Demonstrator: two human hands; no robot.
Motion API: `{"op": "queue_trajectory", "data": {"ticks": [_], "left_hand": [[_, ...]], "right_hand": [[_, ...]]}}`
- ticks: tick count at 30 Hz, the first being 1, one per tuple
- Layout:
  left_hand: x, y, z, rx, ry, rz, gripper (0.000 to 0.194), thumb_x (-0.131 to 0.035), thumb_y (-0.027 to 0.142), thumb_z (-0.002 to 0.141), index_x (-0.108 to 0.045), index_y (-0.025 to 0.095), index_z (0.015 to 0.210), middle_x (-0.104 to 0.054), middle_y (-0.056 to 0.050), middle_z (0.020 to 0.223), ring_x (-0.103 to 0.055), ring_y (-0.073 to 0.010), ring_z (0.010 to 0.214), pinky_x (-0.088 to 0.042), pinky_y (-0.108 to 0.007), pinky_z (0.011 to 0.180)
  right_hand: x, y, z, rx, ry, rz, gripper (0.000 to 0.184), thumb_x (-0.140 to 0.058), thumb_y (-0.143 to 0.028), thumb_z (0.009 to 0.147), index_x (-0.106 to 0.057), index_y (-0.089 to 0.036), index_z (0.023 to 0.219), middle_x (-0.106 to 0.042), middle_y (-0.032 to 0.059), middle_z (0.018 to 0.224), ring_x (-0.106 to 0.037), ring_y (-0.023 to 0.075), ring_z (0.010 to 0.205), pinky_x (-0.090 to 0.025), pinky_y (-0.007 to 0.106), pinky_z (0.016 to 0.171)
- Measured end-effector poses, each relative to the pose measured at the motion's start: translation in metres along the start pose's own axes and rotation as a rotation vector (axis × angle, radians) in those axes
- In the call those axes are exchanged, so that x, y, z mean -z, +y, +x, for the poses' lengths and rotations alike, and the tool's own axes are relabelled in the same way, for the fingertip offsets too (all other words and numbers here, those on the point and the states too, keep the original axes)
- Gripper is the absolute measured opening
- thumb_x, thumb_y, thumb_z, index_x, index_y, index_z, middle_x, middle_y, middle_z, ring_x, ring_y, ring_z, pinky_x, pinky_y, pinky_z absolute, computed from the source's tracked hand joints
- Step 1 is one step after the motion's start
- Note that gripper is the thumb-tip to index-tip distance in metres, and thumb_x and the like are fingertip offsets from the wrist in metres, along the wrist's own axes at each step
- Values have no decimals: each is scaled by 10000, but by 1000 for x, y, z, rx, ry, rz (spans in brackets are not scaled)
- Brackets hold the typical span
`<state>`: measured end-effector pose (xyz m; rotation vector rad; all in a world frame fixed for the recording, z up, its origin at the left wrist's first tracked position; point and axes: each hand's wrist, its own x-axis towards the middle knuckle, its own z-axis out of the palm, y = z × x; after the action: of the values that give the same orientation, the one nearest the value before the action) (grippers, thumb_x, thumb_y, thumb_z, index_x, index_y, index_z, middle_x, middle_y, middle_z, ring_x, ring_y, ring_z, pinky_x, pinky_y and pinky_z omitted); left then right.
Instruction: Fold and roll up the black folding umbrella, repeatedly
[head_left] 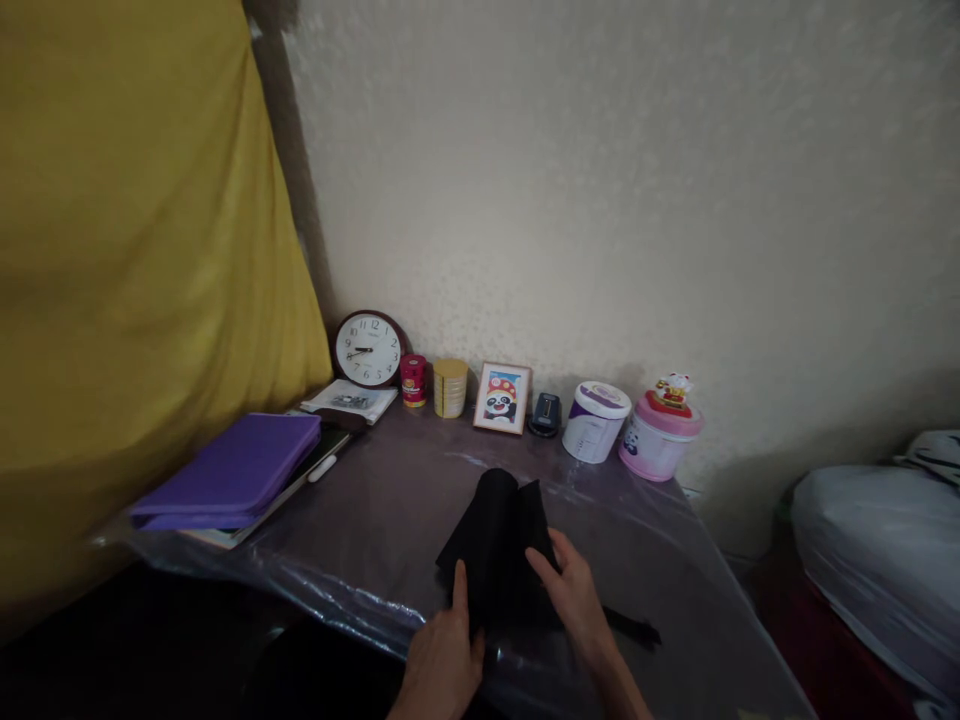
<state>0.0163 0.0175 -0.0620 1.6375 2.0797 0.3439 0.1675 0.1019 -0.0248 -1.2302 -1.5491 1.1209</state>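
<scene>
A piece of black cloth [491,530], partly rolled or folded, lies at the front of the table between my hands. Its far end forms a rounded fold, and a loose flap stands up on the right. My left hand [446,655] grips its near left side, index finger stretched along the fabric and thumb close by. On the other side, my right hand [574,590] holds the flap's edge between thumb and fingers. A narrow black strap [634,628] sticks out to the right beyond my right wrist; where it joins the cloth is hidden.
A plastic-covered table [390,500] carries a purple folder [232,470] and white marker [322,468] at left. Along the wall stand a clock [368,348], red can [413,381], yellow-lidded can [450,388], picture frame [502,398], dark device [546,414], white tub [596,422] and pink tub [658,440].
</scene>
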Motion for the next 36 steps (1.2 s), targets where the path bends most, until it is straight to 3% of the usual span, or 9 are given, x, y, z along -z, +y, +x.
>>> {"op": "queue_trajectory", "data": {"ticks": [6, 9, 14, 18, 21, 26, 30, 33, 36], "left_hand": [[-2, 0, 1, 6, -9, 8, 678, -368, 230, 833, -25, 82, 1399, -673, -142, 928, -633, -217, 863, -412, -288, 717], [1, 1, 1, 20, -43, 4, 685, -377, 235, 835, -18, 87, 1400, -660, -147, 987, -623, -230, 906, -415, -306, 750], [5, 2, 2, 34, -94, 9, 676, -376, 241, 838, -43, 52, 1395, -644, -171, 1025, -614, -235, 932, -415, -299, 759], [6, 1, 3, 27, -94, 7, 653, -361, 238, 837, -79, 36, 1391, -643, -167, 1031, -616, -236, 927, -419, -298, 759], [6, 1, 1, 26, -113, 10, 662, -343, 248, 842, -45, 26, 1390, -639, -169, 1045, -615, -242, 933, -424, -306, 764], [8, -2, -5, 1, -121, -33, 635, -306, 278, 865, -60, 0, 1380, -617, -176, 1085, -602, -219, 962, -417, -284, 813], [13, -3, -13, -4, -99, -82, 569, -280, 265, 871, -111, 83, 1383, -562, -138, 1187, -589, -168, 995, -416, -224, 821], [18, 0, -16, -37, -103, -20, 581, -313, 246, 860, -107, 151, 1395, -443, -118, 1317, -522, -170, 1103, -403, -226, 864], [17, 4, -12, -57, -147, 52, 601, -346, 223, 849, -106, 215, 1400, -446, -115, 1302, -556, -182, 1048, -426, -247, 833]], "right_hand": [[-41, -8, 18, 52, -40, 77, 417, -598, -352, 706, -563, -188, 1088, -650, 63, 1025, -607, 230, 940, -476, 362, 829], [-62, -6, 26, 25, -31, 6, 456, -608, -311, 679, -551, -181, 1112, -641, 75, 1050, -590, 236, 987, -449, 362, 866], [-84, -8, 31, -22, -171, -178, 500, -575, -232, 692, -501, -141, 1177, -634, 109, 1066, -566, 228, 1049, -446, 309, 846], [-87, -14, 32, -46, -240, -360, 525, -575, -240, 707, -470, -116, 1206, -622, 141, 1083, -569, 216, 1044, -444, 280, 821], [-86, -17, 33, -33, -250, -496, 501, -586, -261, 706, -488, -150, 1184, -657, 98, 973, -602, 209, 963, -444, 271, 778], [-86, -14, 36, -28, -263, -533, 487, -586, -302, 710, -487, -178, 1171, -658, 71, 946, -608, 195, 919, -432, 257, 748], [-86, -12, 37, -21, -264, -538, 476, -593, -309, 696, -502, -177, 1145, -653, 69, 947, -610, 187, 873, -421, 249, 710], [-86, -13, 37, 22, -282, -565, 406, -571, -274, 694, -530, -187, 1089, -665, 15, 778, -612, 167, 746, -395, 231, 613], [-85, -16, 38, 67, -329, -574, 304, -542, -225, 696, -576, -210, 998, -665, -28, 665, -610, 145, 680, -372, 219, 586]]}}
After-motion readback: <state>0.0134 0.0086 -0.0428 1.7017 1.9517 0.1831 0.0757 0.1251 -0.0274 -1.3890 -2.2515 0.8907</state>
